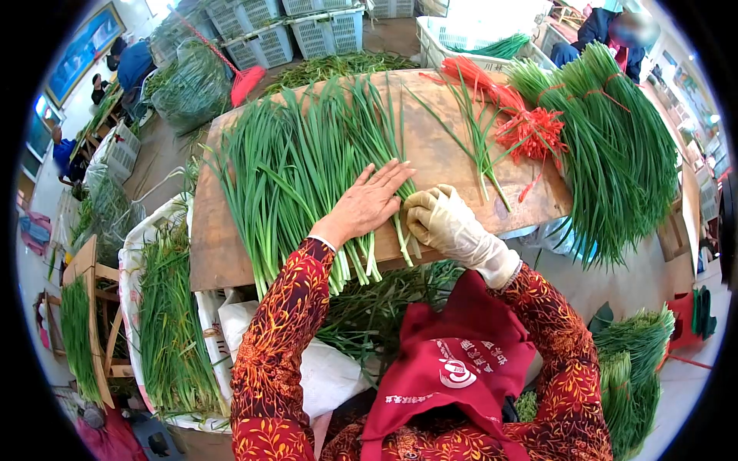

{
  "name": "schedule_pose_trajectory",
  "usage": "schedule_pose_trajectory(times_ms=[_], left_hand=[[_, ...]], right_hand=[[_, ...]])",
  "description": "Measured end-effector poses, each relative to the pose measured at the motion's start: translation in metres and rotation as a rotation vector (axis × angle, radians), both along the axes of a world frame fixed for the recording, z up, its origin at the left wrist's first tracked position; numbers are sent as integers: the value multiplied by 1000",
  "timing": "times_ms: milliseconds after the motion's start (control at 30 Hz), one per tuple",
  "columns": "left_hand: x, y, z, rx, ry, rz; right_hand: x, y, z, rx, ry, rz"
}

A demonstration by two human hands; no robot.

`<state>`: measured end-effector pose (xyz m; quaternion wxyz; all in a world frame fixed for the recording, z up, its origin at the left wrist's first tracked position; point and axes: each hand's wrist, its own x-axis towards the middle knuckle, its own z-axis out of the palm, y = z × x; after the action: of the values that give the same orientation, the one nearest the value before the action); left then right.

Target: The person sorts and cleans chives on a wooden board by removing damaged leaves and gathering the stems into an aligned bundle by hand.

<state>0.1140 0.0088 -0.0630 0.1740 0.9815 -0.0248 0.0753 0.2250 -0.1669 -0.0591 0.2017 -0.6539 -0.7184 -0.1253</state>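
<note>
Long green leafy stalks (284, 165) with pale lower ends lie spread side by side on a wooden board (215, 253). My left hand (367, 201), bare, rests flat on the stalks at their right side, fingers stretched out. Just right of it, my right hand (450, 227) wears a pale glove and has its fingers curled together at the edge of the stalks; what is between them is hidden. A few loose stalks (478, 146) lie farther right, beside red ties (530, 131). Tied bundles of green stalks (615, 154) are piled at the board's right end.
A white-lined container of greens (169, 330) stands at the left below the board. Crates (327, 34) are stacked behind, near a red broom (246, 83). More bundles (630, 376) lie at the lower right. Other people (134, 65) are in the background.
</note>
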Motion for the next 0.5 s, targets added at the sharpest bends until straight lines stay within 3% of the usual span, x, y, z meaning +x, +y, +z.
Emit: schedule_pose_trajectory(times_ms=[100, 300, 400, 433, 467, 500], left_hand=[[0, 1, -2, -3, -11, -3], [1, 1, -5, 14, -17, 1], [1, 2, -4, 11, -18, 0], [0, 2, -4, 6, -22, -2], [-1, 2, -4, 0, -27, -4], [-1, 1, -3, -7, -33, -7]], right_hand=[[3, -10, 3, -76, 120, 39], [2, -8, 15, -121, -101, 98], [1, -5, 12, -47, 124, 65], [-2, -9, 14, 56, 502, 52], [-10, -23, 17, -72, 1262, -222], [-9, -38, 39, 47, 1496, -194]])
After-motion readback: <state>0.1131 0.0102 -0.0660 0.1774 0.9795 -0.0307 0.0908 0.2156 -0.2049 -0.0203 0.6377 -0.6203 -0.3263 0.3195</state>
